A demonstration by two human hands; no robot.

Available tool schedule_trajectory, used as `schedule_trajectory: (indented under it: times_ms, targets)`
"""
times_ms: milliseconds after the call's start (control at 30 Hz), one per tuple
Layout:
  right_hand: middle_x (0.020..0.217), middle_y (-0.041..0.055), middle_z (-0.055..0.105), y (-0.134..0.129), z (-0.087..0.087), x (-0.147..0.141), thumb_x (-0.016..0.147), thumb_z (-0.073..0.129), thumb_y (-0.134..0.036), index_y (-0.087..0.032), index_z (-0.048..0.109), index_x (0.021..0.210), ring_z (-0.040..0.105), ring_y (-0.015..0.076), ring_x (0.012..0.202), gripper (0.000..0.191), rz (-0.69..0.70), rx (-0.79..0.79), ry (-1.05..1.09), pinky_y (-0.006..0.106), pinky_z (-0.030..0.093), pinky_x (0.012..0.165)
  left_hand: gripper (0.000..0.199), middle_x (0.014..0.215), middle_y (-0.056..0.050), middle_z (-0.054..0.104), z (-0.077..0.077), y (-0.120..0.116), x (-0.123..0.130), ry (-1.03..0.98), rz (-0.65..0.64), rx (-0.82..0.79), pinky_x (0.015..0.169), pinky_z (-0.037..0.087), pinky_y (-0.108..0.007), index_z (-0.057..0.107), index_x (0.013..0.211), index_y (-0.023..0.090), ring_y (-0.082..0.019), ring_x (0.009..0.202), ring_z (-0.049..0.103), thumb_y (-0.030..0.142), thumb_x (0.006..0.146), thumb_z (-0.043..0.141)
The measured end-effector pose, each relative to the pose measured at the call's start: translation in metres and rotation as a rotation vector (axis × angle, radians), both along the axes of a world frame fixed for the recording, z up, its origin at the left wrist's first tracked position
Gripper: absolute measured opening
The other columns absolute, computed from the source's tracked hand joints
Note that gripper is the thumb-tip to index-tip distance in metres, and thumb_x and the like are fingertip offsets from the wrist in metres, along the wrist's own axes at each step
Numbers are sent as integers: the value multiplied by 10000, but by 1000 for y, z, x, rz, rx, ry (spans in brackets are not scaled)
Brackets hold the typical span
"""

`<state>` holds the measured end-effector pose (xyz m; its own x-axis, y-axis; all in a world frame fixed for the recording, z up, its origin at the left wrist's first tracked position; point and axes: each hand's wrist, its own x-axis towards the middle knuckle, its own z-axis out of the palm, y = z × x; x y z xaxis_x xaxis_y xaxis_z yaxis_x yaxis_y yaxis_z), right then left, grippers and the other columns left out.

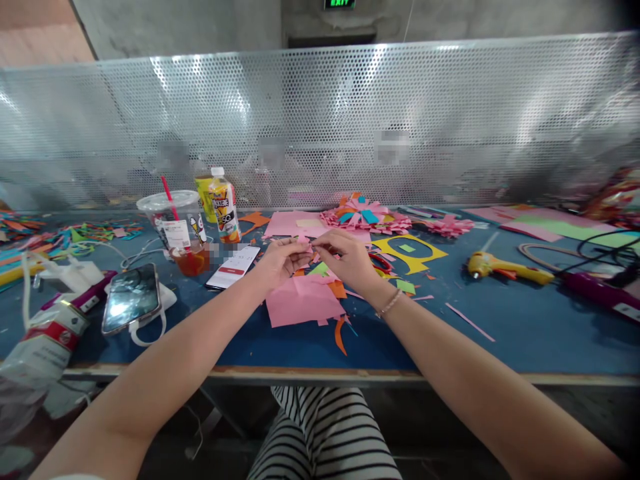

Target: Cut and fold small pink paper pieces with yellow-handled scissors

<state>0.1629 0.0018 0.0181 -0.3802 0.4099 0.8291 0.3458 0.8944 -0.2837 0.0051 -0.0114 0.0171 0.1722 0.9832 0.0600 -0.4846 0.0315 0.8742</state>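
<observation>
My left hand (284,261) and my right hand (345,257) meet above the middle of the blue table. Between their fingertips is a small piece of pink paper (302,241), mostly covered by the fingers. The left thumb and fingers pinch it from one side, the right ones from the other. Beneath the hands lies a larger pink sheet (303,307) with a crease. Orange scraps and a curved orange strip (341,335) lie beside that sheet. Behind the hands rests another pink sheet (290,223), and a heap of fringed pink paper (363,217) with blue and orange bits.
At left stand a plastic cup (175,227) with a red straw and a drink bottle (225,207); two phones (133,297) lie nearby. A yellow paper frame (430,252) and a yellow glue gun (510,268) with cables are at right. A perforated metal screen (320,120) closes the back.
</observation>
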Motion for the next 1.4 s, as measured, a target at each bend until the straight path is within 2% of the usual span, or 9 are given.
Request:
schedule_trajectory:
  times_ms: [133, 333, 467, 600, 800, 1067, 1233, 1400]
  targets:
    - [802, 54, 621, 1, 1, 2, 817, 492, -168, -186, 644, 858, 585, 139, 747, 158, 15, 71, -27, 288, 497, 676, 96, 558, -26, 642, 2, -1, 1, -6, 24, -20, 591, 495, -193, 569, 575, 118, -85, 523, 604, 53, 625, 617]
    - [853, 74, 624, 0, 0, 3, 831, 461, -176, -188, 652, 952, 593, 153, 796, 226, 8, 129, -75, 302, 506, 708, 72, 576, -37, 646, 1, 1, 1, -19, 60, -30, 664, 506, -232, 601, 596, 122, -96, 535, 602, 62, 629, 622]
    - [919, 82, 614, 0, 0, 7, 842, 430, -171, -198, 624, 1040, 582, 169, 871, 279, -12, 167, -199, 326, 503, 759, 69, 575, -32, 644, 0, 1, 1, -46, 59, -21, 681, 506, -234, 612, 600, 120, -96, 551, 604, 56, 623, 622]
    - [967, 102, 605, -3, 3, 11, 853, 406, -176, -162, 594, 1102, 567, 189, 907, 312, -89, 253, -363, 342, 492, 796, 58, 577, -22, 642, 1, -1, 1, -46, 57, -16, 666, 502, -217, 625, 621, 121, -86, 557, 602, 64, 629, 621]
    - [940, 135, 608, -10, 6, 10, 869, 358, -179, -77, 583, 1096, 562, 213, 866, 336, -199, 385, -537, 355, 493, 751, 54, 598, -18, 649, 0, 1, 1, -46, 53, -3, 667, 501, -211, 619, 629, 117, -85, 581, 611, 66, 623, 636]
    - [961, 138, 611, -8, 5, 8, 878, 345, -180, -93, 545, 1150, 560, 218, 886, 349, -263, 415, -656, 354, 455, 753, 116, 584, 4, 624, 0, 2, 1, -50, 104, 24, 665, 489, -217, 559, 617, 134, -81, 584, 604, 53, 608, 642]
    - [854, 125, 626, -4, 5, 11, 867, 376, -167, -99, 519, 1202, 563, 207, 791, 371, -297, 416, -713, 336, 411, 699, 132, 588, 14, 608, -2, 2, 1, 1, 157, 58, 693, 489, -240, 537, 600, 134, -82, 579, 596, 55, 603, 642]
    - [769, 103, 632, -4, 7, 14, 863, 373, -146, -137, 553, 1172, 551, 191, 732, 357, -249, 410, -716, 349, 372, 712, 125, 577, 14, 600, -2, 2, 1, 84, 114, 103, 691, 484, -246, 544, 611, 120, -78, 558, 584, 70, 589, 657]
